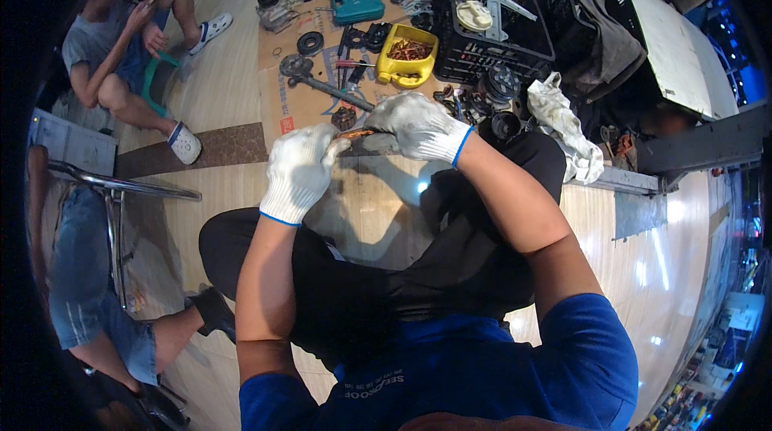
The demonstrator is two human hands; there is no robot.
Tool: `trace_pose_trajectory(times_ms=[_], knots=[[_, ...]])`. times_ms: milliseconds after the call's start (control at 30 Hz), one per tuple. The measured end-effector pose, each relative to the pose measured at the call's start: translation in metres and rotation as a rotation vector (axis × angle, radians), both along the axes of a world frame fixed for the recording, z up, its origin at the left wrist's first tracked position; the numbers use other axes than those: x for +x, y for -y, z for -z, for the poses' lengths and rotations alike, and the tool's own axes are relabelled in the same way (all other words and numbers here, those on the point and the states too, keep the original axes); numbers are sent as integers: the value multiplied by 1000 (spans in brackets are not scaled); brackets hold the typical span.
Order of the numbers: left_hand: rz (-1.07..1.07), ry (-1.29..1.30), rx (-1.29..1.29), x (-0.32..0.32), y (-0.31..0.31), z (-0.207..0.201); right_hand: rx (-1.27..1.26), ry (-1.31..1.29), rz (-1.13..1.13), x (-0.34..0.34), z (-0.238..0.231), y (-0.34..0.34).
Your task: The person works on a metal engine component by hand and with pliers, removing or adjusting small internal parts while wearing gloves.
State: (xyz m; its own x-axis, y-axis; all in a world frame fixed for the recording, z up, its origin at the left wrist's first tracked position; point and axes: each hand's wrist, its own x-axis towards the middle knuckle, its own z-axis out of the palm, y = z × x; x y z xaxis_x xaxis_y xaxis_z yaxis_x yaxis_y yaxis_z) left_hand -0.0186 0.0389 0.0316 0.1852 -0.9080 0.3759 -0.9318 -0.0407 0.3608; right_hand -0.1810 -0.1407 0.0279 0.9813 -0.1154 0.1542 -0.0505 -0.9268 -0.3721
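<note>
Both hands wear white knitted gloves with blue cuffs and meet in front of my folded legs. A small, slim copper-coloured piece [355, 134] spans the gap between them; its exact kind is too small to make out. My left hand [297, 167] is closed, pinching its left end between thumb and fingers. Closed as well, my right hand [416, 125] has its fingertips at the other end. Just beyond lies a long metal rod with a round head [342, 95], its near end partly behind my right glove. A dark round gear-like part [343, 116] sits between the gloves on the cardboard.
A cut yellow jug [437, 49] full of copper-coloured bolts stands on the cardboard sheet [277, 93]. Behind it are a teal tool case [357, 2] and black crates [490, 55]. At right lies a white cloth [559, 117]. Two people sit at left, near a metal-framed chair [121, 179].
</note>
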Motion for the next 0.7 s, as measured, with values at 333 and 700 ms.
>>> trace_pose_trajectory(times_ms=[333,700], knots=[[-116,-448,-36,-14,4,13,-267,223,29,-7,-6,-6],[-258,-656,233,-2,7,6,-290,223,11,-9,0,10]])
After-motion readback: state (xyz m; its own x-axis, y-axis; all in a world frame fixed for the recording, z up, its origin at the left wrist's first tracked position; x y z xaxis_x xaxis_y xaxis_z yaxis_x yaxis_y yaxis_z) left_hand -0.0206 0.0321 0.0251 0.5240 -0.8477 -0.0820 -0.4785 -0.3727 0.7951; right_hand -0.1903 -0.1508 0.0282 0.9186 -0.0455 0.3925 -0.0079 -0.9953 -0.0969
